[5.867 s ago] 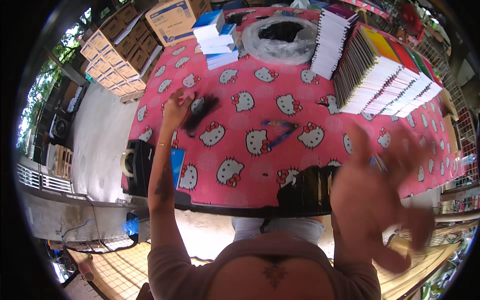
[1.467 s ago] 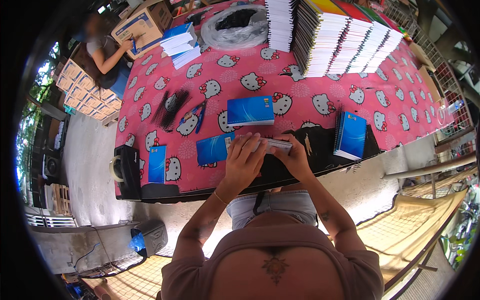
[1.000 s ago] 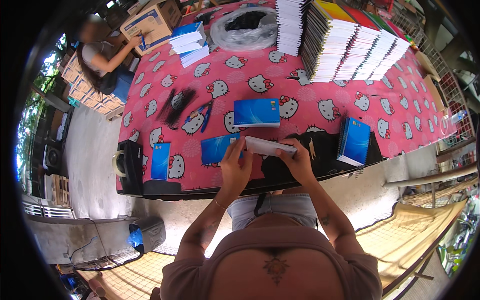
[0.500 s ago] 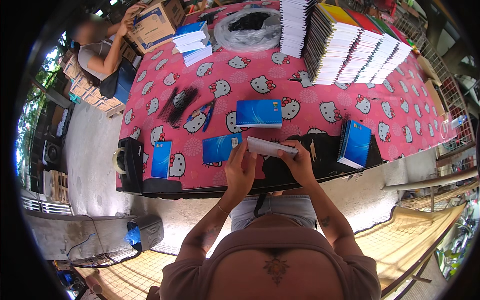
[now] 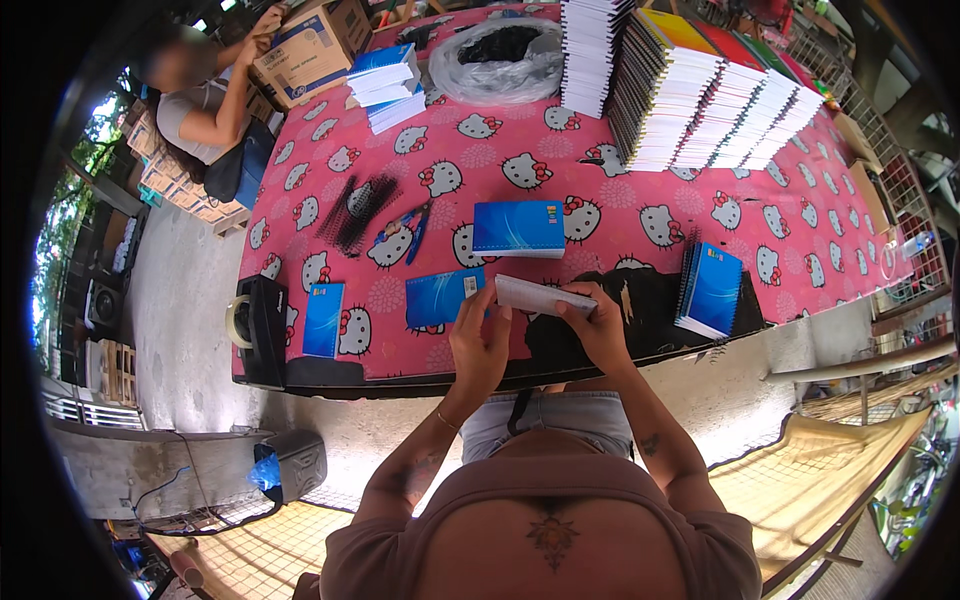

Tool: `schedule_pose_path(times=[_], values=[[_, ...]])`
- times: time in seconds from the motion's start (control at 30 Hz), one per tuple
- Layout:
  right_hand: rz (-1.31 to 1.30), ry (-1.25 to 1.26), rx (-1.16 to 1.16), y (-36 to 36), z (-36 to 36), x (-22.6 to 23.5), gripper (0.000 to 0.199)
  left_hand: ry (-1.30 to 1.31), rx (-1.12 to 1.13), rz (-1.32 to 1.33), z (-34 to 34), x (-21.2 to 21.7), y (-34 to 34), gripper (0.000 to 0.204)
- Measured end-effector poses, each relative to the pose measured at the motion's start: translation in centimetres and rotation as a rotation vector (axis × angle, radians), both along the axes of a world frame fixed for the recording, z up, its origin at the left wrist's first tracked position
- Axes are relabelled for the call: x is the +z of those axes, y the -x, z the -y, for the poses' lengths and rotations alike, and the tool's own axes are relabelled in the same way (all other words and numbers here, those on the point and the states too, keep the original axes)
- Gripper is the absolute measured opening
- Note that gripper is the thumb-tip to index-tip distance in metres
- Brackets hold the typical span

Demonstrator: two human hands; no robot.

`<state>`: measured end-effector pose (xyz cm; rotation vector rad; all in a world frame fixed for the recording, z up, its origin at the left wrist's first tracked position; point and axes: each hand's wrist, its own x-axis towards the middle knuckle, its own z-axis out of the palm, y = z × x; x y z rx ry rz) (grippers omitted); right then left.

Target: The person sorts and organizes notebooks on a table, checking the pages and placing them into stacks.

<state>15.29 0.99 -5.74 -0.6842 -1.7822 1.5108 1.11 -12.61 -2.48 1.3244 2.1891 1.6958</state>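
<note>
Head view: right fingers grip a white oblong paper pad, parted left fingers touching its other end.

L fingers curved, R fingers & thumb pinched, both forearms angled inwd

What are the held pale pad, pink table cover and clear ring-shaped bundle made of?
Pale pad: likely paper, matte; its face shows no shine.
Pink table cover: probably vinyl, smooth; flat print, no visible weave.
Clear bundle: seemingly plastic film, glossy; crinkled highlights.
</note>
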Motion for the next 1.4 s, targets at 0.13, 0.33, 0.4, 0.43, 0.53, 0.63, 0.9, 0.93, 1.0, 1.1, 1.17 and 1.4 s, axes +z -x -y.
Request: schedule_pose_path(times=[0.13, 0.33, 0.4, 0.43, 0.53, 0.63, 0.9, 0.93, 1.0, 1.1, 1.17, 1.4], values=[[0.038, 0.029, 0.038, -0.2, 0.0, 0.4, 0.026, -0.024, -0.001, 0.004, 0.1, -0.1, 0.1, 0.034], [0.035, 0.034, 0.038, -0.2, 0.1, 0.3, 0.027, -0.062, 0.026, -0.104, -0.2, 0.2, 0.3, 0.025], [0.039, 0.028, 0.036, -0.2, 0.1, 0.3, 0.027, -0.048, 0.017, -0.114, -0.2, 0.5, 0.3, 0.022], [0.040, 0.027, 0.037, -0.3, 0.0, 0.2, 0.027, -0.036, 0.003, -0.050, -0.2, 0.3, 0.4, 0.021], [-0.003, 0.030, 0.006, -0.2, 0.1, 0.5, 0.026, -0.005, -0.042, 0.126, -0.5, 0.0, 0.5, 0.018], [-0.024, 0.011, -0.015, -0.2, 0.1, 0.6, 0.026, -0.013, -0.148, 0.180, -1.2, -0.1, 0.8, 0.015], [0.040, -0.141, -0.029, 0.1, 0.3, 1.6, 0.025, -0.195, -0.111, 0.550, 2.3, -1.3, 5.1, 0.007], [0.031, -0.100, -0.041, -0.1, 0.2, 1.3, 0.025, -0.261, 0.045, 0.533, 3.3, -0.8, 6.8, 0.006], [-0.008, -0.071, -0.048, -0.1, 0.2, 0.9, 0.024, -0.366, 0.330, 0.292, 5.7, 0.7, 10.6, 0.004], [-0.006, -0.071, -0.033, -0.3, 0.1, 0.9, 0.024, -0.119, 0.561, -0.400, 9.9, 3.8, 13.0, 0.007], [-0.013, -0.027, 0.002, -0.3, 0.3, 1.3, 0.022, 0.183, 0.369, -0.591, 13.6, 1.7, 15.1, 0.015], [-0.038, 0.085, 0.077, -0.8, -0.1, 1.7, 0.021, 0.275, 0.177, -0.482, 10.9, 4.9, 13.7, 0.026]])
